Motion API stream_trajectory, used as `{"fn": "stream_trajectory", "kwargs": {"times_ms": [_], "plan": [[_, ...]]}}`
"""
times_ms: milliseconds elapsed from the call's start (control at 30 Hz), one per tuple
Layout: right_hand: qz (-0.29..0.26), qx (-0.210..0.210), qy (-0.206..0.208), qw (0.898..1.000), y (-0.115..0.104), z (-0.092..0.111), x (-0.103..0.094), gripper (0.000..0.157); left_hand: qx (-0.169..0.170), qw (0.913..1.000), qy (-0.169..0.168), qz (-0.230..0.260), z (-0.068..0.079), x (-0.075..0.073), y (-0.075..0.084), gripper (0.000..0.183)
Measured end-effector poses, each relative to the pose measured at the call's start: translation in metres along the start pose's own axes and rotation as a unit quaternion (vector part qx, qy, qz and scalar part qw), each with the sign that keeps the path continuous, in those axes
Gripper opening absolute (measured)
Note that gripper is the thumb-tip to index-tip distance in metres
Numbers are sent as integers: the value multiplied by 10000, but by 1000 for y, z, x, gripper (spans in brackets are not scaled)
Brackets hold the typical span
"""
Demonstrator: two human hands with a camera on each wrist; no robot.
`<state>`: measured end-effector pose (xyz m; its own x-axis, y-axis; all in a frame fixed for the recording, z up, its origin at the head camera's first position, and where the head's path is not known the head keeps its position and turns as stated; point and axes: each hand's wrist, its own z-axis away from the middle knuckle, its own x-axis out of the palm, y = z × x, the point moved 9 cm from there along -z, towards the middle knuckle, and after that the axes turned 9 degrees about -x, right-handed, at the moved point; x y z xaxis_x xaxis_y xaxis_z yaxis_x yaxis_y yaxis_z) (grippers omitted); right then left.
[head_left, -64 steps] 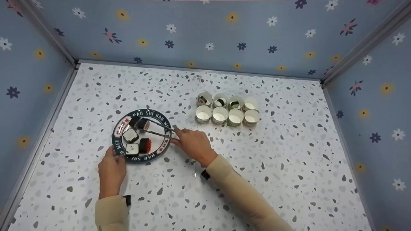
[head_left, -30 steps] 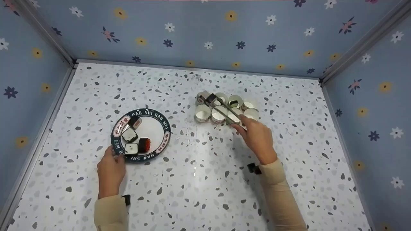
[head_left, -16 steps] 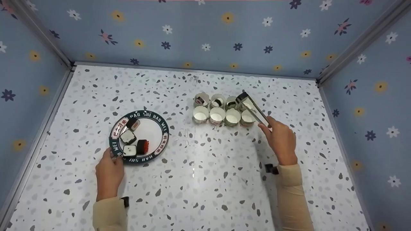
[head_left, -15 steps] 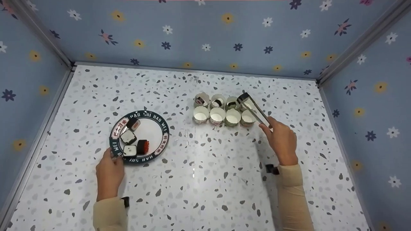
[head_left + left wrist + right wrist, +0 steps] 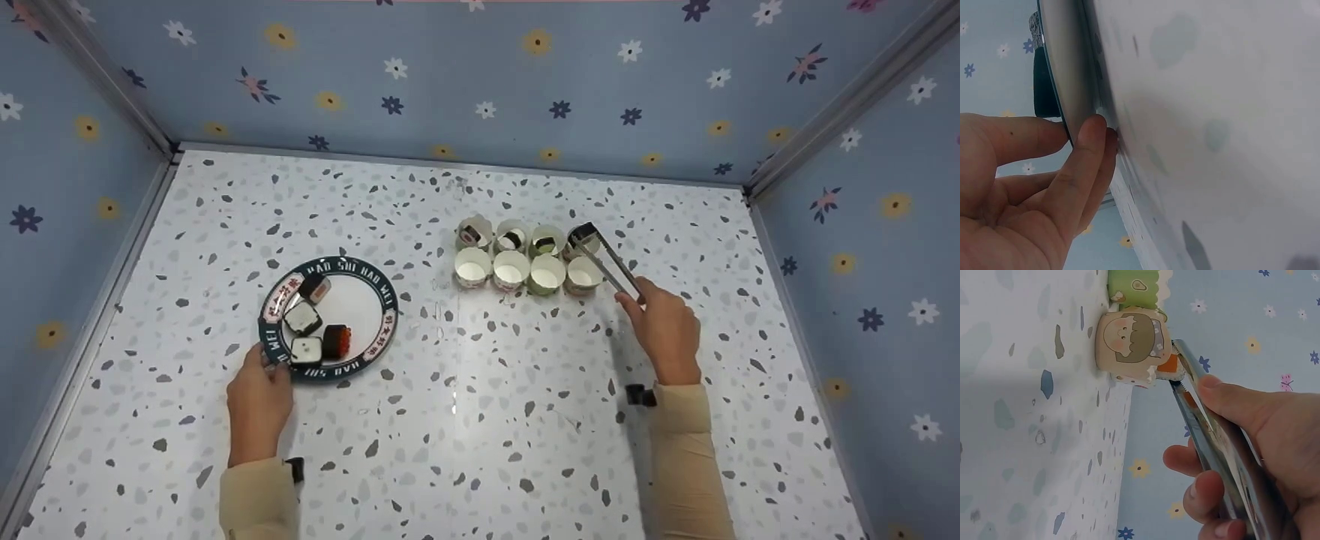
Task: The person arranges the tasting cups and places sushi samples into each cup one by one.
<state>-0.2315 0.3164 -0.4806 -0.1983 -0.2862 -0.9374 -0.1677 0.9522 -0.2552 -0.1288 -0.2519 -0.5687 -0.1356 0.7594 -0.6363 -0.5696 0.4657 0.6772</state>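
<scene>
My left hand (image 5: pixel 259 409) pinches the near-left rim of a dark-rimmed plate (image 5: pixel 388 300), thumb on top and fingers underneath in the left wrist view. On the plate are several sushi pieces: a dark-wrapped one with an orange face (image 5: pixel 313 286), two white ones (image 5: pixel 302 319) and a red-topped roll (image 5: pixel 336 341). My right hand (image 5: pixel 666 334) holds metal tongs (image 5: pixel 1221 450). Between their tips is a dark-wrapped sushi roll (image 5: pixel 1167 365) with orange filling, at the mouth of the back-right paper cup. How deep it sits is hard to tell.
Two rows of paper cups (image 5: pixel 547 277) stand close together. Sushi pieces (image 5: pixel 513 240) lie in three back-row cups; the front-row cups show bare insides. A speckled white tabletop (image 5: pixel 465 450) carries everything, with flowered blue walls (image 5: pixel 480 75) at the back and sides.
The tongs took a sushi roll from the plate, carried it right across the cups, then lowered it slightly at the back-right cup. My left hand has stayed at the plate.
</scene>
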Motion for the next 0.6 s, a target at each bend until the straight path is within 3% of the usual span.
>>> {"fn": "stream_trajectory", "kwargs": {"times_ms": [600], "plan": [[85, -7, -88, 9999, 1, -2, 7, 32, 70, 10000, -34, -43, -1, -1, 0, 54]]}}
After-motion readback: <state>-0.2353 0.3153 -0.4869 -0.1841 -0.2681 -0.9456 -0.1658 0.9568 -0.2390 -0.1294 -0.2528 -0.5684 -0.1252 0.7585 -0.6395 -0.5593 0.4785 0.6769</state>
